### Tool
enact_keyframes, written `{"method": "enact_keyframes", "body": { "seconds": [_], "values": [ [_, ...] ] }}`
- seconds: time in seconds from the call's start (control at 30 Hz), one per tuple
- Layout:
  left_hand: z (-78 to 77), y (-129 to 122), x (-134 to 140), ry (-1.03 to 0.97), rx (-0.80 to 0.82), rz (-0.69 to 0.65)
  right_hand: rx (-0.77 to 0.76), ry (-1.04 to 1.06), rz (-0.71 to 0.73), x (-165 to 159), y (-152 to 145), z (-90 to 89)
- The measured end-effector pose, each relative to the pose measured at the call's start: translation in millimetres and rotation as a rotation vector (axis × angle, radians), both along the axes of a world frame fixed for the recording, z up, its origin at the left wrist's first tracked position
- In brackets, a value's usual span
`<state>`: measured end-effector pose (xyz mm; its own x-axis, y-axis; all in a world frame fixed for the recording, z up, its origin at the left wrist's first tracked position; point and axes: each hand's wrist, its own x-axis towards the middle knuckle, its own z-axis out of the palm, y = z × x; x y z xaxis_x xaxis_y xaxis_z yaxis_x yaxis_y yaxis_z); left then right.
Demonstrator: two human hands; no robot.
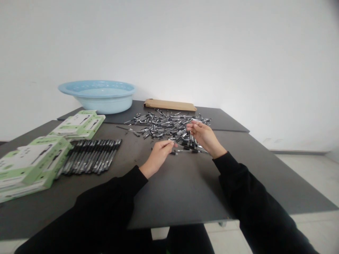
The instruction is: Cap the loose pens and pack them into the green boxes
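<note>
My left hand (159, 153) is closed in a pinch on a pen (182, 145), whose dark length points right toward the pile. My right hand (203, 137) hovers over the right side of the pile with loosely bent fingers, apart from one another; I make out nothing held in it. Beneath and beyond both hands spreads a loose heap of clear and black pens (164, 124), lying in all directions. To the left, a neat row of pens (91, 157) lies side by side.
Green and white pen boxes (34, 158) are stacked at the left, with more boxes (79, 123) behind them. A light blue basin (106, 105) stands at the back left. A flat brown cardboard piece (169, 104) lies behind the heap. The dark table (169, 201) meets a white wall.
</note>
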<state>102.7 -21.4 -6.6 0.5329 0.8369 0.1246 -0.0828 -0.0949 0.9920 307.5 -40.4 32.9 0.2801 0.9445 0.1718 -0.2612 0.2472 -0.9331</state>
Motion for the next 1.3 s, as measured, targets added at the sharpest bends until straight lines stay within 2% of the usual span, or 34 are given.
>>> {"method": "enact_keyframes", "body": {
  "seconds": [0.1, 0.2, 0.43, 0.53, 0.67, 0.97, 1.13, 1.3],
  "values": [
    [-0.9, -1.6, 1.3, 0.047, 0.064, 0.003, -0.016, -0.024, -0.005, -0.9, -0.5, -2.4],
    [-2.4, -1.6, 2.6, 0.04, 0.04, 0.018, -0.046, -0.035, 0.048, -4.9, -2.3, -2.8],
    [-5.8, -0.7, 4.9, 0.038, 0.001, 0.004, -0.076, 0.122, 0.069, -12.3, -4.8, -3.1],
    [-6.2, -0.7, 5.2, 0.041, 0.002, -0.003, -0.107, 0.102, 0.055, -11.1, -3.8, -5.2],
    [-5.7, -1.0, 5.0, 0.047, 0.0, 0.004, -0.139, 0.052, 0.109, -8.5, -3.6, -5.8],
    [-5.0, -1.1, 4.7, 0.044, 0.007, 0.005, -0.237, 0.117, 0.149, -13.2, -6.8, 0.0],
    [-4.3, -0.9, 4.6, 0.024, -0.008, 0.015, -0.225, 0.122, 0.122, -13.9, -7.1, 0.3],
    [-3.0, -1.2, 3.7, 0.021, -0.011, 0.013, -0.194, 0.04, 0.128, -15.2, -8.8, -0.5]
  ]
}}
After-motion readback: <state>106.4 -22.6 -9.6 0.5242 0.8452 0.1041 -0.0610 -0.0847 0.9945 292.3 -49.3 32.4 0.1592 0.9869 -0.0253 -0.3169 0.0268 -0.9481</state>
